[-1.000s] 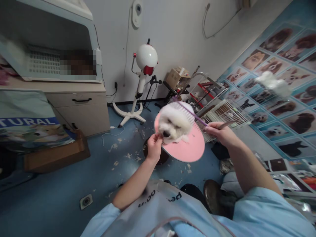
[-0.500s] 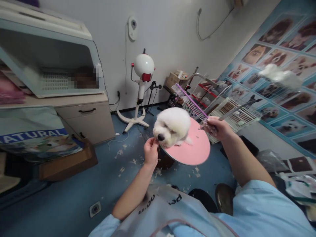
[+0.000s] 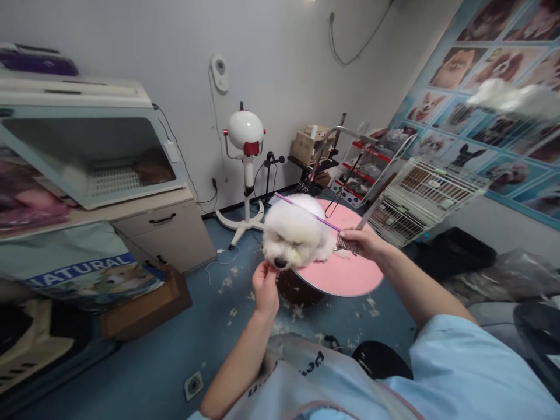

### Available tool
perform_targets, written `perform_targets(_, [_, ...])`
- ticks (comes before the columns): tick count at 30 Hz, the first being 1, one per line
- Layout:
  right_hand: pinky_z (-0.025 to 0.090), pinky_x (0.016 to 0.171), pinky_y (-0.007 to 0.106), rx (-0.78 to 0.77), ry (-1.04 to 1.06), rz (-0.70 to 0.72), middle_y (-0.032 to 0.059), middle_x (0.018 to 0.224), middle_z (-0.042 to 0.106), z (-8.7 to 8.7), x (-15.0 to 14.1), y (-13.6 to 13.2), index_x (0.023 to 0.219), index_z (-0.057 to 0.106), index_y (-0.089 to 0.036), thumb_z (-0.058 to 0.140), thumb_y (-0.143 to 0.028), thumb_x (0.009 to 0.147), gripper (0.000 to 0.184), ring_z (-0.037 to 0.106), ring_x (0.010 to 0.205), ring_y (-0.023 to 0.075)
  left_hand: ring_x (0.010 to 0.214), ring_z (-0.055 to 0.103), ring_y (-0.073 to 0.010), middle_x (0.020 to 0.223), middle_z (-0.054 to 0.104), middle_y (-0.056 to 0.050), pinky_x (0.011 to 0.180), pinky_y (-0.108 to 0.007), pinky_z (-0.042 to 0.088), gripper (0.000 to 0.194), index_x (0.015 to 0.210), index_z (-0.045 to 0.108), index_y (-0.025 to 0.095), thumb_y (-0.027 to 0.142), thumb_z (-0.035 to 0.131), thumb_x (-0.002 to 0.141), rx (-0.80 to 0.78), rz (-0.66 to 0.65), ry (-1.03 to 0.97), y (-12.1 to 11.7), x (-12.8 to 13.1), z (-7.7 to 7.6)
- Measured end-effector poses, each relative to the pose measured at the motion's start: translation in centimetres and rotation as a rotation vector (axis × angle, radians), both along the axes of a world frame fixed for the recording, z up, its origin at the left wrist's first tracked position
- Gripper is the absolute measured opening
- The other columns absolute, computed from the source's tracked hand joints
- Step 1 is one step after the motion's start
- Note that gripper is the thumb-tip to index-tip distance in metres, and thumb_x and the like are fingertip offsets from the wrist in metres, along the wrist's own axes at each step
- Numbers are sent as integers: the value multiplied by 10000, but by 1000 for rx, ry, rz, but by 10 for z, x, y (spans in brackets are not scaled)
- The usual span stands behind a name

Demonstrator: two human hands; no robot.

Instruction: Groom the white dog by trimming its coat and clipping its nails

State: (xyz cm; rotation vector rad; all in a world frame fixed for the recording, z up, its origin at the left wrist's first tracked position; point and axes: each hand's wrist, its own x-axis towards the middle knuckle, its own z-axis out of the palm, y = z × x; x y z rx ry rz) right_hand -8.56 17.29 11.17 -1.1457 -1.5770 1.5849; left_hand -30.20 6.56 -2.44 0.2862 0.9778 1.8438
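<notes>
A white fluffy dog (image 3: 291,230) is on a round pink grooming table (image 3: 350,274), its head at the table's near-left edge. My left hand (image 3: 265,289) is closed at the dog's chin, just below its black nose; the fingertips press together there. In my right hand (image 3: 365,240) is a metal comb with a purple spine (image 3: 306,213), which lies across the top of the dog's head. The same hand also keeps hold of scissors (image 3: 364,219), their silver blades pointing up and away from the dog. The dog's body is mostly hidden behind its head.
A white stand dryer (image 3: 245,131) stands behind the table. At left, a drying cabinet (image 3: 131,195) with a brown animal inside sits on a drawer unit (image 3: 166,233). White wire cages (image 3: 420,198) are at right. Fur clippings (image 3: 297,312) litter the blue floor.
My right hand has moved left and down, bringing the comb from beside the dog onto its head. My left hand stays at the chin. The camera view has shifted.
</notes>
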Motion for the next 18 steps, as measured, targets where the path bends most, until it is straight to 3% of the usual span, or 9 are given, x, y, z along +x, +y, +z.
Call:
perform_targets(3, [398, 475, 250, -55, 187, 11, -71, 406, 346, -1, 2, 8, 507, 463, -187, 734, -401, 636, 369, 304, 378, 56, 602, 461, -60, 646, 555, 15, 611, -177, 361, 416, 717, 572, 117, 428, 800, 560, -1, 34, 7, 1, 1, -2])
perform_targets(5, [320, 421, 222, -101, 177, -6, -80, 410, 321, -2, 4, 16, 527, 473, -179, 741, -368, 635, 345, 249, 376, 44, 604, 462, -60, 653, 559, 12, 613, -179, 360, 420, 728, 575, 117, 424, 802, 553, -9, 57, 5, 2, 2, -3])
perform_targets(8, [260, 397, 210, -212, 116, 78, -83, 421, 294, -5, 7, 27, 539, 457, -178, 747, -348, 642, 352, 228, 390, 43, 611, 473, -64, 676, 573, 3, 622, -186, 366, 434, 749, 580, 115, 429, 802, 548, -22, 86, 0, 2, 3, -4])
perform_targets(12, [287, 406, 217, -240, 255, 142, -81, 452, 269, -11, 11, 42, 555, 390, -194, 698, -341, 704, 373, 206, 408, 51, 605, 472, -65, 671, 575, -3, 617, -191, 361, 444, 746, 587, 107, 439, 800, 542, -22, 130, -8, 2, 5, -6])
perform_targets(14, [303, 408, 222, -314, 220, 176, -86, 456, 250, -15, 12, 50, 560, 372, -198, 679, -310, 727, 368, 182, 400, 49, 606, 474, -65, 671, 577, -2, 621, -192, 361, 439, 740, 587, 107, 433, 801, 540, -21, 147, -21, 2, 5, -7])
perform_targets(18, [430, 532, 257, -438, 267, 232, -100, 460, 220, -24, 14, 62, 578, 371, -198, 658, -313, 759, 358, 193, 391, 45, 610, 483, -64, 675, 587, 1, 628, -193, 365, 446, 745, 595, 107, 425, 812, 521, -36, 171, -42, 2, 5, -8])
